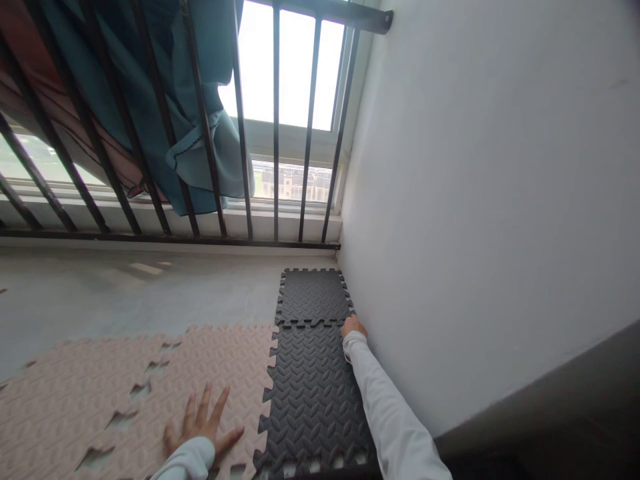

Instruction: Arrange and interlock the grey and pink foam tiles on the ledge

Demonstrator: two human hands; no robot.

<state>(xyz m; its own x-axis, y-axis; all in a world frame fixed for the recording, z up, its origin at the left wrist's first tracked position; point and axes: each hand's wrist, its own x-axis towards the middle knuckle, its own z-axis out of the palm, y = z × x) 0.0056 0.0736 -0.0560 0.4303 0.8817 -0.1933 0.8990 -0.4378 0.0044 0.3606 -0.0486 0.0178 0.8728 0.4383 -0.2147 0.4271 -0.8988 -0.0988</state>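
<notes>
Hands apart: left [203, 425] splayed on pink mat [227, 357], right [354, 326] outstretched

1. Your right hand [354, 326] is at the black tiles' [315, 393] right edge, just beside the white wall [475, 200]; the wall stops you going farther right.
2. The black railing [276, 133] stands across your way ahead; narrow gaps run between its bars; hanging cloth [215, 153] fills many behind.
3. Grey floor [215, 293] lies between the pink mats [225, 353] and the railing; you could sweep a hand low across it.
4. Over the tiles, you can pass between your left hand [204, 423] and right sleeve [387, 407]; that sleeve blocks the near tile's right side.
</notes>
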